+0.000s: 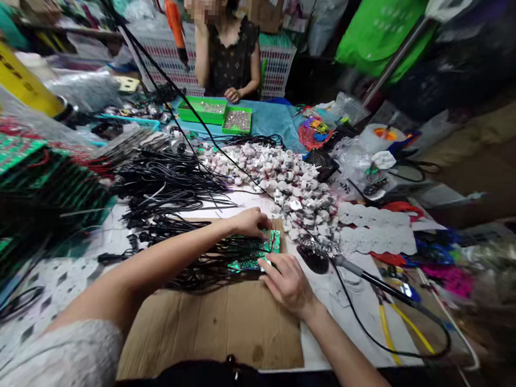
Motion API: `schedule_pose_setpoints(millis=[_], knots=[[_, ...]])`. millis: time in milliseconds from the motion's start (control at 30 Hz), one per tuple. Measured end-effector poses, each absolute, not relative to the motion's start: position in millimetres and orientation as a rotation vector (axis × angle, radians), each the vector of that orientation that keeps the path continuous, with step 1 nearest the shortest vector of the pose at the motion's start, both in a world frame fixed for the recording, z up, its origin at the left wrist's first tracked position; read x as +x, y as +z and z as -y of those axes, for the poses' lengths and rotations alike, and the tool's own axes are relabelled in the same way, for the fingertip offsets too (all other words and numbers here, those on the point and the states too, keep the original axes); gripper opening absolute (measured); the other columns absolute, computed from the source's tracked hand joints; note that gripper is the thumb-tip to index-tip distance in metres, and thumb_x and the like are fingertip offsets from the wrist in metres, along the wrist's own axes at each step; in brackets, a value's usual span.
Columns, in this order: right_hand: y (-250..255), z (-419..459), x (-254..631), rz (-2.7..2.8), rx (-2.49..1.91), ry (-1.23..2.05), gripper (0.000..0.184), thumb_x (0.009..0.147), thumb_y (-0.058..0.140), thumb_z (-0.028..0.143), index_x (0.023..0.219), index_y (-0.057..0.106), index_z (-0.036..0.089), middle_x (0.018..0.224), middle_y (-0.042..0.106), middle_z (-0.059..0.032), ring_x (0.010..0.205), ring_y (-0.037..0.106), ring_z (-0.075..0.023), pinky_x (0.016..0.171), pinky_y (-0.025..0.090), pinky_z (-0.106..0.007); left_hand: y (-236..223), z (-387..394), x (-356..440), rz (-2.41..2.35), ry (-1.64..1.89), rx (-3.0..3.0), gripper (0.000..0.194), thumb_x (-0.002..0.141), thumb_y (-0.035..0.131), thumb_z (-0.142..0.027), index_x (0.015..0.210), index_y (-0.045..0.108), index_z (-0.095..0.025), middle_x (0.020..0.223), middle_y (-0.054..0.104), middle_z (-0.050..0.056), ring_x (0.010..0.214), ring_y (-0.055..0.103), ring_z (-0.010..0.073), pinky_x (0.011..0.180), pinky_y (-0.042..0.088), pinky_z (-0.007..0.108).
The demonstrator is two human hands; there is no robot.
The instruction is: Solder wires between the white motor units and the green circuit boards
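Observation:
Green circuit boards (275, 240) lie in a row on a cardboard sheet (218, 323), with black cables (221, 246) running off to their left. My left hand (251, 222) is over the far end of the row, its fingers curled down; what they pinch, if anything, is too small to make out. At the near end, my right hand (287, 281) has its thumb and fingers closed at the right edge of a board. A soldering iron (357, 269) lies to the right of this hand, beside a dark oval object (313, 258).
A heap of small white parts (280, 177) spreads behind the boards. Stacked green boards (23, 189) stand at left. Yellow-handled pliers (386, 330) lie at right. Across the table sits a person (232, 55) near green trays (202, 108). An orange tool (175, 24) hangs above.

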State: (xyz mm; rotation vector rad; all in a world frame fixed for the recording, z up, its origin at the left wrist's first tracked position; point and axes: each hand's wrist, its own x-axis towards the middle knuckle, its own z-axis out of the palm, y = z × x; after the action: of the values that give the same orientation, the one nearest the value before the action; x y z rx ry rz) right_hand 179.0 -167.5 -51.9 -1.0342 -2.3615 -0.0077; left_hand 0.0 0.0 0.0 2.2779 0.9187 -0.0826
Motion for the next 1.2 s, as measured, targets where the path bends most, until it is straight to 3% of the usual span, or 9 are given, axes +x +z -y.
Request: schedule_pose_setpoints(millis=[200, 400, 533, 667, 867, 1033, 1200], knots=[[-76, 175, 187, 2.319, -1.099, -0.046, 0.036, 0.098, 0.062, 0.018, 0.135, 0.062, 0.015, 0.121, 0.071, -0.0172, 0.118, 0.066, -0.0290, 0.096, 0.060, -0.045, -7, -3, 8, -0.956, -0.180, 2.303, 0.037, 0.074, 0.079, -0.032, 0.107, 0.076, -0.016, 0.091, 0.073, 0.002, 0.078, 0.062, 0.0158, 0.065, 0.041, 0.023], [-83, 180, 188, 2.333, -1.125, 0.072, 0.047, 0.098, 0.063, 0.019, 0.145, 0.055, 0.013, 0.132, 0.067, -0.0190, 0.131, 0.059, -0.0311, 0.103, 0.060, -0.047, -2, -2, 10, -1.058, -0.190, 2.230, 0.027, 0.072, 0.077, -0.020, 0.099, 0.075, -0.017, 0.091, 0.076, 0.000, 0.078, 0.065, 0.0138, 0.065, 0.043, 0.020], [-85, 177, 187, 2.367, -1.082, -0.046, 0.045, 0.098, 0.061, 0.012, 0.142, 0.056, 0.007, 0.130, 0.068, -0.0216, 0.130, 0.061, -0.0315, 0.104, 0.060, -0.045, -3, 5, 15, -1.116, -0.167, 2.274, 0.021, 0.069, 0.076, -0.016, 0.091, 0.073, -0.014, 0.088, 0.075, 0.003, 0.079, 0.066, 0.0180, 0.064, 0.045, 0.023], [-86, 172, 185, 2.421, -1.059, -0.106, 0.039, 0.099, 0.059, 0.011, 0.137, 0.060, 0.004, 0.126, 0.070, -0.0223, 0.127, 0.063, -0.0318, 0.103, 0.061, -0.044, -3, 13, 19, -1.088, -0.110, 2.360, 0.024, 0.068, 0.067, -0.006, 0.089, 0.073, -0.014, 0.092, 0.074, 0.008, 0.089, 0.067, 0.0216, 0.074, 0.048, 0.026], [-89, 169, 186, 2.421, -1.030, -0.158, 0.037, 0.099, 0.057, 0.010, 0.135, 0.061, 0.003, 0.125, 0.069, -0.0230, 0.126, 0.062, -0.0308, 0.102, 0.060, -0.044, 3, -5, 22, -0.942, -0.123, 2.391, 0.042, 0.067, 0.077, -0.020, 0.109, 0.075, -0.017, 0.097, 0.075, 0.004, 0.085, 0.067, 0.0177, 0.076, 0.049, 0.023], [-77, 170, 187, 2.482, -1.108, -0.078, 0.038, 0.102, 0.056, 0.023, 0.137, 0.060, 0.007, 0.126, 0.067, -0.0230, 0.123, 0.062, -0.0317, 0.097, 0.060, -0.047, -4, -5, 42, -0.880, -0.223, 2.466, 0.031, 0.074, 0.075, -0.029, 0.103, 0.077, -0.019, 0.092, 0.077, 0.003, 0.082, 0.067, 0.0180, 0.069, 0.045, 0.023], [-77, 169, 190, 2.529, -0.955, -0.197, 0.037, 0.101, 0.058, 0.019, 0.134, 0.061, 0.003, 0.123, 0.070, -0.0208, 0.119, 0.064, -0.0311, 0.096, 0.060, -0.044, -11, -4, 50, -0.826, -0.244, 2.483, 0.026, 0.070, 0.080, -0.030, 0.093, 0.078, -0.019, 0.089, 0.076, 0.003, 0.080, 0.065, 0.0176, 0.066, 0.043, 0.023]])
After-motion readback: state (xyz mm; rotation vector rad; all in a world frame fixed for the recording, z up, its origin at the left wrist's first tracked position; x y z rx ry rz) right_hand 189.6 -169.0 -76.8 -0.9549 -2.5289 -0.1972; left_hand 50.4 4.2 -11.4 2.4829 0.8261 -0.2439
